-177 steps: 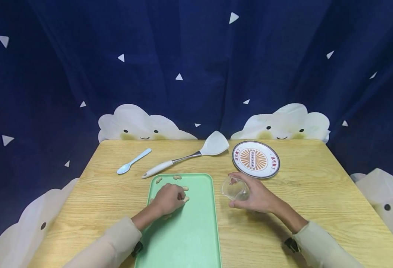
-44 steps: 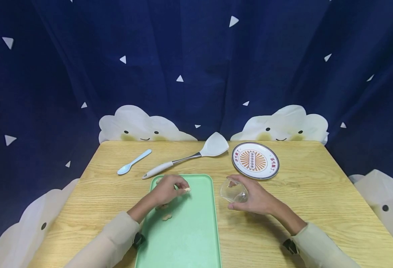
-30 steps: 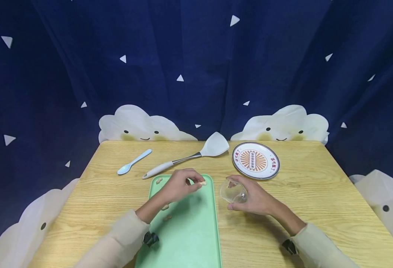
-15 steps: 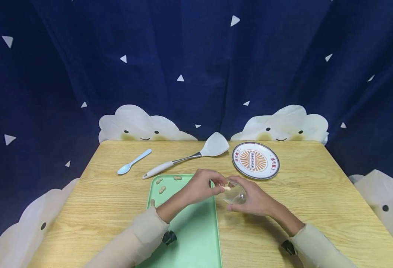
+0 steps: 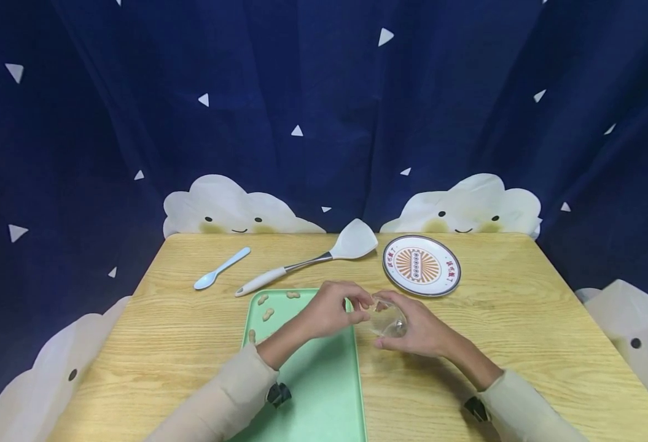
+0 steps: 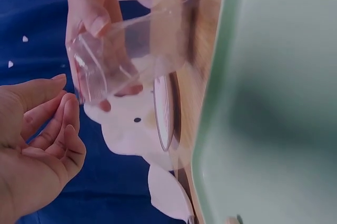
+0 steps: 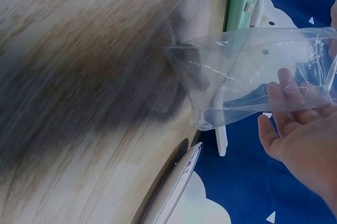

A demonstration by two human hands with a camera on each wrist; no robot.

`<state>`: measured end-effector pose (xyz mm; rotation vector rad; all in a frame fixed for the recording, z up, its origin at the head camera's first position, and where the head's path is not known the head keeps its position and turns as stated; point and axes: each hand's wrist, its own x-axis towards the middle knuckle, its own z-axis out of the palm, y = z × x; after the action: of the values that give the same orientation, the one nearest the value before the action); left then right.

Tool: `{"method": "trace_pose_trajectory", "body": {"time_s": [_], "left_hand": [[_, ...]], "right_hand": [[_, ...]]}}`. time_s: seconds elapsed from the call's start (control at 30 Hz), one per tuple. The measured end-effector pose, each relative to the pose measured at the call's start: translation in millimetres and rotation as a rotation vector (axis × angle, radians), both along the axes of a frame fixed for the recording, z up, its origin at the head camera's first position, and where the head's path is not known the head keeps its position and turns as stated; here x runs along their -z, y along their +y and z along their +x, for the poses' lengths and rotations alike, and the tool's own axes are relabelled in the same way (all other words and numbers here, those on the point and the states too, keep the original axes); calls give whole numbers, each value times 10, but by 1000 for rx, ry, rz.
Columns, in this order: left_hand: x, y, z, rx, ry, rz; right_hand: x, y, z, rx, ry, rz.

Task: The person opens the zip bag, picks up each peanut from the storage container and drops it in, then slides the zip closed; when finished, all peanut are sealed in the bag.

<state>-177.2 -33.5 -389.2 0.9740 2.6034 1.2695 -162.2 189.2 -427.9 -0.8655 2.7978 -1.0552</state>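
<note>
My right hand holds a clear plastic bag by its mouth, thumb on one side and fingers on the other. In the right wrist view the bag hangs spread out above the table, and I make out no contents. My left hand is at the bag's mouth. In the left wrist view, the thumb and fingers of the left hand are loosely bent, with nothing seen between them. Several peanuts lie at the far left of the green tray; the left forearm partly covers that tray.
A white-headed spatula and a light blue spoon lie behind the tray on the wooden table. The patterned plate rests beyond my right hand. A dark blue curtain hangs behind the table.
My left hand has picked a peanut off the tray and carried it right to the bag's mouth. The peanut has left its fingertips in the last half second. The right hand has stayed nearly still.
</note>
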Motion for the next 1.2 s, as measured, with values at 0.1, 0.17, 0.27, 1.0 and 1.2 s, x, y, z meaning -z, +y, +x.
{"method": "trace_pose_trajectory", "body": {"time_s": [0.1, 0.17, 0.27, 1.0, 1.2], "left_hand": [[17, -78, -25, -25, -2, 18], [45, -138, -52, -37, -9, 27], [89, -244, -94, -53, -25, 28], [493, -857, -287, -234, -135, -151], [593, -853, -325, -283, -157, -182]], "right_hand": [[9, 13, 5, 11, -6, 13], [13, 21, 6, 18, -8, 12], [15, 33, 7, 26, -4, 17], [8, 22, -11, 24, 2, 19], [0, 35, -14, 13, 7, 15]]}}
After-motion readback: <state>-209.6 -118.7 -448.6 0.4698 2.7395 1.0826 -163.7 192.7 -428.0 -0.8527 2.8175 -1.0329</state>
